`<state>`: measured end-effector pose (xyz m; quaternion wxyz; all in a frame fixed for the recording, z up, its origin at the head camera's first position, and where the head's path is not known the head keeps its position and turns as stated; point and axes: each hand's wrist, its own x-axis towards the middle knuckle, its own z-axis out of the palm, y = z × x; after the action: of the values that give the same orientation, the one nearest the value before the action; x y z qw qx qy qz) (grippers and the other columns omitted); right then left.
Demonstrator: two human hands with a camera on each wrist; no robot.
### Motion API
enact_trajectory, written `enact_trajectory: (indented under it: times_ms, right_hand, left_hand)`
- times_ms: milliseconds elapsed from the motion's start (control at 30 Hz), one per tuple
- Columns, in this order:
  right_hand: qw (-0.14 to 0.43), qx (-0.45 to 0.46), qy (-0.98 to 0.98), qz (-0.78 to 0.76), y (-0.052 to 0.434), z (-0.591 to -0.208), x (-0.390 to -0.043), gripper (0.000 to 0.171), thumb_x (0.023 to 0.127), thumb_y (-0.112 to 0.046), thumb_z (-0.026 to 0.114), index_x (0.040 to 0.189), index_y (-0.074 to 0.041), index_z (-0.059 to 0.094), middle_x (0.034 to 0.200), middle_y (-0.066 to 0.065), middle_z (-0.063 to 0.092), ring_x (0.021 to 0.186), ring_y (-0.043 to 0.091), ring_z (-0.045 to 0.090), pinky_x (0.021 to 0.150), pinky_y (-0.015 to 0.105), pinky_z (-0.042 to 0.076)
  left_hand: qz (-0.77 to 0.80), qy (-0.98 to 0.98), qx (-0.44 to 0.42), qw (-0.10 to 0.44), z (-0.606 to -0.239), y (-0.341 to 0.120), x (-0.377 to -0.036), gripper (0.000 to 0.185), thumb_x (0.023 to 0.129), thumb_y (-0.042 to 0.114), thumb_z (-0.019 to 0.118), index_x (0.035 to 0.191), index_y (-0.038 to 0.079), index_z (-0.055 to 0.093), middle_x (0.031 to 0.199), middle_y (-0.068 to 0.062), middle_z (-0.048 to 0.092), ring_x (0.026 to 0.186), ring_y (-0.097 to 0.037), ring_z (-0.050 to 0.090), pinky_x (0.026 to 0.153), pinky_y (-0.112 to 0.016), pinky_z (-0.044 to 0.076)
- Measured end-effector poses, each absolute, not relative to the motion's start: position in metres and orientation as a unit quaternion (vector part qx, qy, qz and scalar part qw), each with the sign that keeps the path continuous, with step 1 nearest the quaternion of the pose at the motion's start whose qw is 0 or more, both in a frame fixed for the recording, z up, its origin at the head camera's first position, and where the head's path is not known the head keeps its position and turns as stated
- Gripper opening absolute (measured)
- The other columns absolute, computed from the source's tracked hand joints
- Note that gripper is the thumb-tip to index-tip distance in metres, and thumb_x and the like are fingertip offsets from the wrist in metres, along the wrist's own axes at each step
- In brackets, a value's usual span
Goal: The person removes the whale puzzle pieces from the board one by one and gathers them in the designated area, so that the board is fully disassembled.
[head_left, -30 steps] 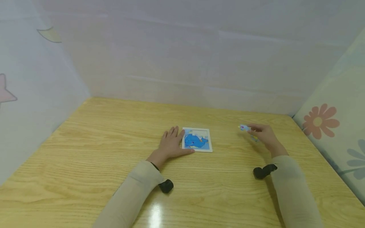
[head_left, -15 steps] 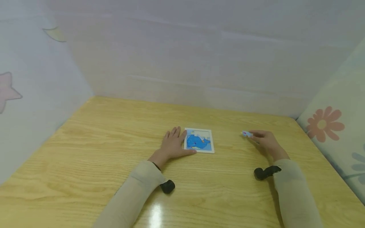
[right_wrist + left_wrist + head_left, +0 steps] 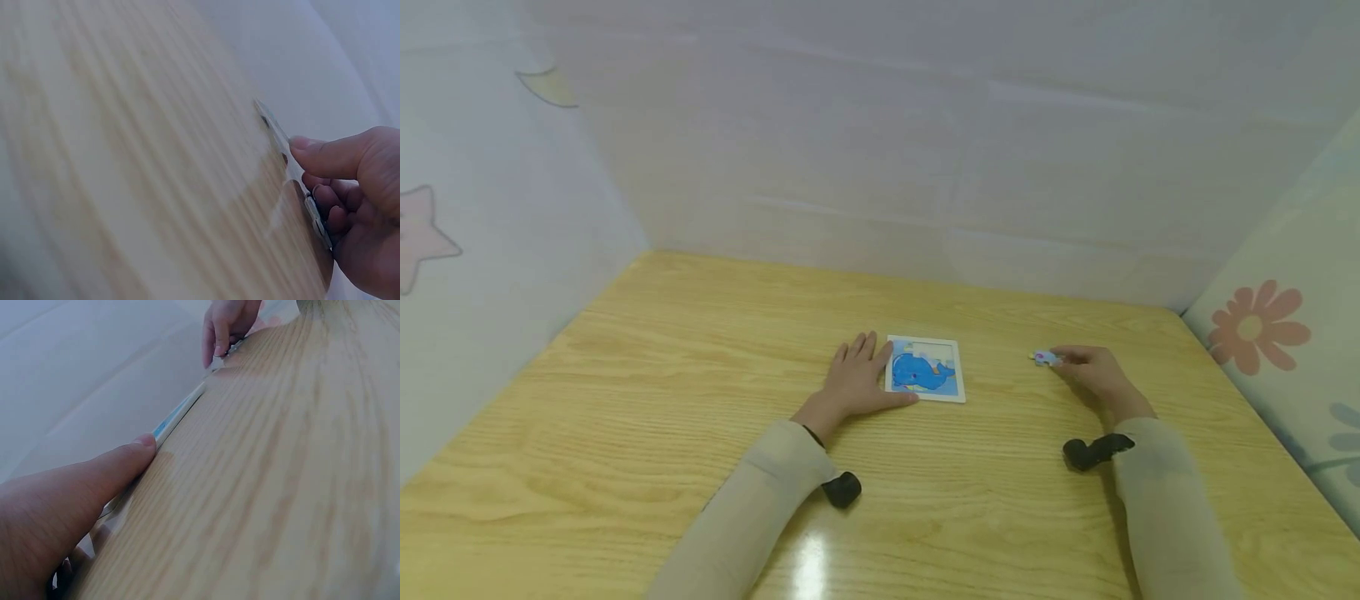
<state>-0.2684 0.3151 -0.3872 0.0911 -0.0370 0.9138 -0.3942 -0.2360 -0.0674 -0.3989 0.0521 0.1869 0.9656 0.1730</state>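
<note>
A white-framed jigsaw puzzle (image 3: 926, 398) with a blue whale picture lies on the table. A pale gap shows in its upper part. My left hand (image 3: 856, 387) rests flat at the frame's left side, fingers spread, with the thumb along the near edge. In the left wrist view, the left thumb (image 3: 119, 469) touches the rim. Well to the right, my right hand (image 3: 1093, 371) pinches a light blue puzzle piece (image 3: 1043, 357) with a pink mark, low over the table. Another puzzle piece (image 3: 317, 222) lies under the curled fingers in the right wrist view.
The wooden table (image 3: 970, 492) ends at a pale cloth wall (image 3: 925, 150) behind. Patterned cloth with a red flower (image 3: 1250, 327) borders the right side. Black wrist straps (image 3: 1097, 452) sit over both sleeves.
The right hand has lowered towards the table with its puzzle piece, which now lies flatter. The second piece, visible earlier below the fingers, is hidden in the head view. The left hand stays put.
</note>
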Motion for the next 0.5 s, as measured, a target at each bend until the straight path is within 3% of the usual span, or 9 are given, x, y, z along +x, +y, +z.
enact_trajectory:
  times_ms: [233,367,500]
  right_hand:
    - [0.084,-0.050,0.920,-0.380,0.3110,-0.3853,-0.2668,0.045,0.096,-0.019,0.050,0.132,0.007,0.047,0.132,0.031,0.047,0.125,0.045,0.038,0.100,0.053,0.036]
    - [0.076,-0.057,0.924,-0.370,0.3111,-0.3848,-0.2665,0.042,0.095,-0.017,0.051,0.131,0.006,0.049,0.123,0.029,0.051,0.113,0.039,0.046,0.091,0.045,0.041]
    - [0.084,-0.054,0.920,-0.379,0.3108,-0.3848,-0.2674,0.043,0.095,-0.017,0.051,0.132,0.005,0.048,0.126,0.028,0.049,0.116,0.038,0.044,0.093,0.046,0.041]
  left_hand:
    - [0.177,0.964,0.189,0.055,-0.3985,-0.0670,-0.2360,0.095,0.080,0.066,0.054,0.150,0.011,0.019,0.156,-0.018,0.008,0.145,-0.033,0.003,0.116,-0.051,0.005]
    - [0.192,0.961,0.192,0.054,-0.3978,-0.0681,-0.2354,0.097,0.079,0.068,0.053,0.149,0.009,0.020,0.156,-0.020,0.009,0.145,-0.034,0.004,0.116,-0.051,0.004]
    - [0.193,0.961,0.192,0.055,-0.3964,-0.0693,-0.2346,0.099,0.079,0.070,0.051,0.150,0.009,0.020,0.156,-0.019,0.008,0.145,-0.033,0.003,0.116,-0.050,0.003]
